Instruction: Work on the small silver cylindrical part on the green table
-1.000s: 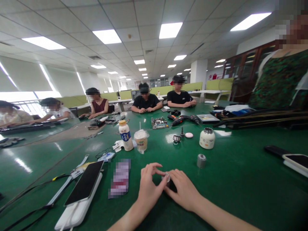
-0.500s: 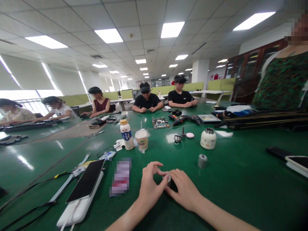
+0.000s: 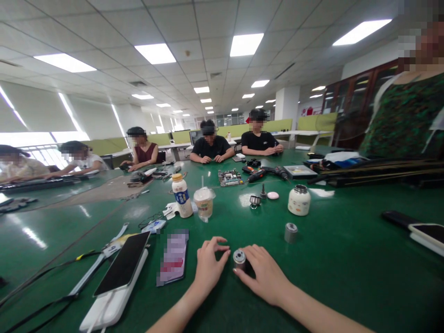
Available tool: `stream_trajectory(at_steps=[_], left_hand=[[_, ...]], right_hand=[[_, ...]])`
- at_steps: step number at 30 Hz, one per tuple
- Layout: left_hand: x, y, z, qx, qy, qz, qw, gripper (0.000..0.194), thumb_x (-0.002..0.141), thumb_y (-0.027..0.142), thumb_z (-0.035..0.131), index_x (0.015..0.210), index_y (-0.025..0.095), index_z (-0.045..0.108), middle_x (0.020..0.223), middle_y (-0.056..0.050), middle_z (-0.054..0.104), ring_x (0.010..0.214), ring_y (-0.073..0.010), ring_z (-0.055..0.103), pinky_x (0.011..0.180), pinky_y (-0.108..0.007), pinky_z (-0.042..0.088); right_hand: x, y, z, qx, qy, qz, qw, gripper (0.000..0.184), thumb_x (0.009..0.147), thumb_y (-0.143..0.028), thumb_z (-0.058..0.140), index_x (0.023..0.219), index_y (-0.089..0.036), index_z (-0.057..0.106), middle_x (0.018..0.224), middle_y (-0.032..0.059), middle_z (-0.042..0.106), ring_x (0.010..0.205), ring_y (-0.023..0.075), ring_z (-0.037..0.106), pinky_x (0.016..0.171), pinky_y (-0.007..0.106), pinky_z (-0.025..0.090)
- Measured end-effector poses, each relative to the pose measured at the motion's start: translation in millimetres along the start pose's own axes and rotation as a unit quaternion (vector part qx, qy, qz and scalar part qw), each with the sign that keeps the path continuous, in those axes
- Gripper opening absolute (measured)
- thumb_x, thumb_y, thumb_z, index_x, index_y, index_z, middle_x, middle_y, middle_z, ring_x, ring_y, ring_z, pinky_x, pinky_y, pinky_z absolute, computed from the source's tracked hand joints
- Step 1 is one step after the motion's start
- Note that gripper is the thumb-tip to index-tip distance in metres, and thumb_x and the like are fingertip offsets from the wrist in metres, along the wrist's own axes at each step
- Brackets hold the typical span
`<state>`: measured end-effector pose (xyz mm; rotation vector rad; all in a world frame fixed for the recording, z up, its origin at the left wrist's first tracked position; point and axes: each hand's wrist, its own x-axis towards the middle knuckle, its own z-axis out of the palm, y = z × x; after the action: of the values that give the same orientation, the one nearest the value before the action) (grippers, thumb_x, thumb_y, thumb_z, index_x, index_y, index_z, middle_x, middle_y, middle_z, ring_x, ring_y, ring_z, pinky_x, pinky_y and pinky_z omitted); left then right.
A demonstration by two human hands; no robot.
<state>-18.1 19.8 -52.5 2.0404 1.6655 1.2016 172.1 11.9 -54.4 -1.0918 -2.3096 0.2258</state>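
Observation:
Upright on the green table stands a small grey metal cylinder (image 3: 239, 257), with a dark hole in its round top face. My right hand (image 3: 266, 274) grips it from the right, thumb at the near side and fingers behind. To its left is my left hand (image 3: 210, 262), fingers curved and apart, a small gap between its fingertips and the cylinder. It holds nothing. A second, similar metal cylinder (image 3: 291, 232) stands farther back to the right, touched by neither hand.
On the left lie a phone on a white power bank (image 3: 113, 303) and a purple-screened phone (image 3: 173, 256). Beyond my hands stand a bottle (image 3: 182, 196), a lidded cup (image 3: 204, 204) and a cream jar (image 3: 299, 201). Farther back are a circuit board (image 3: 230, 177), power drills (image 3: 263, 172) and several people.
My left hand has come off the cylinder and moved slightly left, its fingers now apart. The cylinder's top has come into sight. My right hand stays on it.

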Motion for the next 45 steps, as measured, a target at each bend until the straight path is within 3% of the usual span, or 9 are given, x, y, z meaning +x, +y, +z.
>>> stream_trajectory(at_steps=[4,12,23,27,31,34,38,40,45], left_hand=[[1,0,0.1,-0.036,-0.003,-0.002,0.999,0.024,0.076,0.019,0.071,0.098,0.024,0.063,0.083,-0.001,0.079,0.095,-0.0286,0.069,0.089,-0.046,0.046],[-4,28,-1.2,-0.158,0.075,0.025,0.984,0.023,0.081,0.022,0.068,0.098,0.022,0.052,0.083,-0.002,0.076,0.085,-0.0229,0.072,0.087,-0.040,0.050],[-12,40,1.0,-0.150,0.052,0.032,0.987,0.029,0.077,0.021,0.069,0.098,0.022,0.049,0.077,0.002,0.073,0.080,-0.0213,0.071,0.086,-0.039,0.049],[-17,38,5.8,-0.126,0.068,0.032,0.989,0.044,0.068,0.022,0.074,0.106,0.021,0.052,0.091,-0.003,0.071,0.089,-0.0245,0.069,0.085,-0.040,0.051],[-23,35,11.1,-0.136,0.018,0.027,0.990,0.050,0.067,0.018,0.073,0.113,0.022,0.055,0.098,-0.005,0.073,0.092,-0.0255,0.069,0.082,-0.040,0.053],[-24,33,12.3,-0.132,-0.001,0.010,0.991,0.047,0.069,0.018,0.073,0.114,0.023,0.060,0.091,-0.003,0.076,0.085,-0.0247,0.071,0.078,-0.038,0.054],[-23,31,12.5,-0.124,-0.018,-0.003,0.992,0.038,0.069,0.017,0.074,0.106,0.023,0.068,0.095,-0.004,0.077,0.088,-0.0256,0.071,0.080,-0.037,0.054],[-22,31,12.9,-0.126,-0.024,-0.002,0.992,0.035,0.070,0.017,0.074,0.105,0.022,0.070,0.098,-0.005,0.077,0.090,-0.0260,0.071,0.081,-0.037,0.054],[-21,31,13.0,-0.148,-0.025,0.022,0.988,0.035,0.072,0.014,0.070,0.106,0.022,0.072,0.100,-0.004,0.078,0.089,-0.0249,0.072,0.080,-0.036,0.055]], right_hand=[[0,0,0,0.004,0.002,-0.002,1.000,0.024,0.090,-0.035,0.060,0.108,-0.019,0.060,0.102,0.0082,0.064,0.093,0.0272,0.056,0.085,0.042,0.045],[0,-1,-1,0.009,-0.002,0.000,1.000,0.023,0.089,-0.032,0.061,0.108,-0.020,0.060,0.101,0.0076,0.064,0.093,0.0269,0.056,0.084,0.041,0.045],[0,-1,-1,0.024,-0.005,0.008,1.000,0.020,0.087,-0.030,0.060,0.104,-0.018,0.061,0.101,0.0086,0.065,0.095,0.0275,0.057,0.087,0.043,0.045],[-1,-2,-6,0.089,0.026,-0.015,0.996,0.047,0.074,-0.019,0.061,0.120,-0.020,0.055,0.115,0.0089,0.063,0.105,0.0277,0.056,0.093,0.044,0.043],[-1,2,-12,0.149,0.047,-0.063,0.986,0.068,0.067,-0.007,0.050,0.132,-0.026,0.050,0.134,0.0074,0.056,0.122,0.0272,0.050,0.105,0.048,0.035],[0,7,-13,0.180,0.065,-0.057,0.980,0.057,0.071,-0.005,0.047,0.121,-0.028,0.061,0.131,0.0052,0.059,0.122,0.0264,0.051,0.105,0.049,0.034],[1,11,-12,0.235,0.152,-0.010,0.960,0.018,0.081,-0.013,0.050,0.084,-0.023,0.065,0.108,0.0073,0.069,0.108,0.0264,0.059,0.096,0.047,0.043],[2,10,-11,0.257,0.166,0.008,0.952,0.013,0.084,-0.018,0.053,0.088,-0.022,0.065,0.106,0.0078,0.068,0.106,0.0263,0.060,0.094,0.045,0.046],[6,0,-7,0.293,0.128,0.036,0.947,0.025,0.084,-0.022,0.064,0.109,-0.024,0.064,0.105,0.0056,0.069,0.100,0.0229,0.066,0.094,0.040,0.050]])
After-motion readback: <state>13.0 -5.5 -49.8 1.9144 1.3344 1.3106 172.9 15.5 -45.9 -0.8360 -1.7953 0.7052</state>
